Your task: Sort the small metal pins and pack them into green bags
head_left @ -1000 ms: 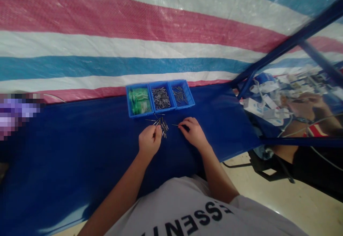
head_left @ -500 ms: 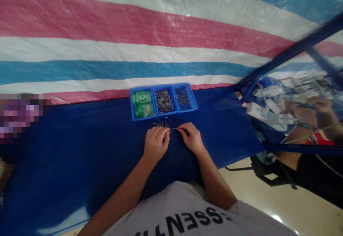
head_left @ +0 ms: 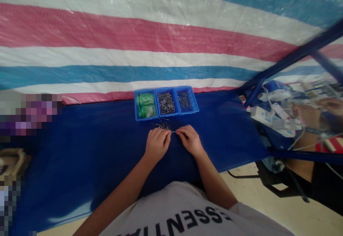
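My left hand (head_left: 157,143) and my right hand (head_left: 190,139) face each other over the blue table, each closed in a pinch. Between their fingertips runs a thin, light metal pin (head_left: 173,132), gripped at both ends; its exact kind is too small to tell. Just beyond my left fingers lies a small pile of loose metal pins (head_left: 164,124), partly hidden by that hand. Behind it stands a blue three-compartment bin (head_left: 158,117). Its left section holds green plastic packets (head_left: 146,104), the middle many dark and silver pins (head_left: 166,103), the right fewer thin pins (head_left: 184,101).
A striped plastic sheet (head_left: 120,59) rises along the table's (head_left: 93,150) back edge. To the right, past a blue metal frame (head_left: 294,153), are white boxes (head_left: 270,121), cables and another person's arm (head_left: 308,118). The left side is pixelated.
My hands have come slightly closer together, so less of the pin shows between them. The whole view has shifted a little; bin and pile appear unmoved on the table.
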### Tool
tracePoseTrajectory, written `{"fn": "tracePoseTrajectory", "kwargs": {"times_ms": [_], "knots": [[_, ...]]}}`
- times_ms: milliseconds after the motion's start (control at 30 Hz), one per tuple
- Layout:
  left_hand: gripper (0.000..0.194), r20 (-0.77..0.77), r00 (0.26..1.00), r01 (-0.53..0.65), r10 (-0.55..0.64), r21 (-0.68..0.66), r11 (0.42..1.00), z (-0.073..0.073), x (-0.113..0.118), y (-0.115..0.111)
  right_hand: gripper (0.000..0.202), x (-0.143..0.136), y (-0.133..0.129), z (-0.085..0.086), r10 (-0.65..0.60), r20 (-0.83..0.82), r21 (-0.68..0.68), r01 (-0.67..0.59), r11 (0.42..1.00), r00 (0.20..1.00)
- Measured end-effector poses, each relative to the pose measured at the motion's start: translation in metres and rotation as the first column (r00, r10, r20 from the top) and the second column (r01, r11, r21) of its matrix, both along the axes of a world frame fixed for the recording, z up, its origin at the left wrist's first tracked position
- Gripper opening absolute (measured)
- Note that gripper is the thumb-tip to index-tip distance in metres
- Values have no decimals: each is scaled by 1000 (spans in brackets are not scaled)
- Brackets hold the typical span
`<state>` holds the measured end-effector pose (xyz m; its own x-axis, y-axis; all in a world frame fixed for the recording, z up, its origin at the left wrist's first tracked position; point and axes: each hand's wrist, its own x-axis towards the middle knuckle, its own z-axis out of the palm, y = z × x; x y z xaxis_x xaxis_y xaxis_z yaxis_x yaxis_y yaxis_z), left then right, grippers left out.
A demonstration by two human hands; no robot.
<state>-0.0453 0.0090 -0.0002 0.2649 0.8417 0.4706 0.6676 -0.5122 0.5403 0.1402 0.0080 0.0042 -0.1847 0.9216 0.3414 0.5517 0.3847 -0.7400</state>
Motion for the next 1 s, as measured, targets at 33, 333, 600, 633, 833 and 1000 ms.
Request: {"fn": "tracePoseTrajectory", "kwargs": {"times_ms": [33, 333, 600, 633, 833, 1000], "knots": [[14, 2, 1000, 0, 0, 0, 1000, 0, 0, 0, 14, 0, 0, 0, 1, -4, -7, -1, 1000, 1000], [12, -13, 1000, -14, 13, -8, 1000, 0, 0, 2, 12, 7, 1, -1, 63, -43, -121, -67, 990, 997], [11, -80, 993, -85, 86, 15, 996, 3, 3, 2, 14, 5, 8, -1, 65, -45, -190, -72, 979, 997], [11, -86, 992, -88, 89, 20, 996, 4, 4, 2, 14, 5, 8, -1, 67, -46, -191, -75, 979, 997], [10, -134, 987, -85, 90, 47, 995, 5, 8, 2, 14, 6, 8, 2, 73, -78, -199, -88, 976, 994], [10, -171, 981, -79, 89, 65, 995, 8, 11, 1, 14, 9, 9, 3, 88, -92, -218, -106, 970, 992]]}}
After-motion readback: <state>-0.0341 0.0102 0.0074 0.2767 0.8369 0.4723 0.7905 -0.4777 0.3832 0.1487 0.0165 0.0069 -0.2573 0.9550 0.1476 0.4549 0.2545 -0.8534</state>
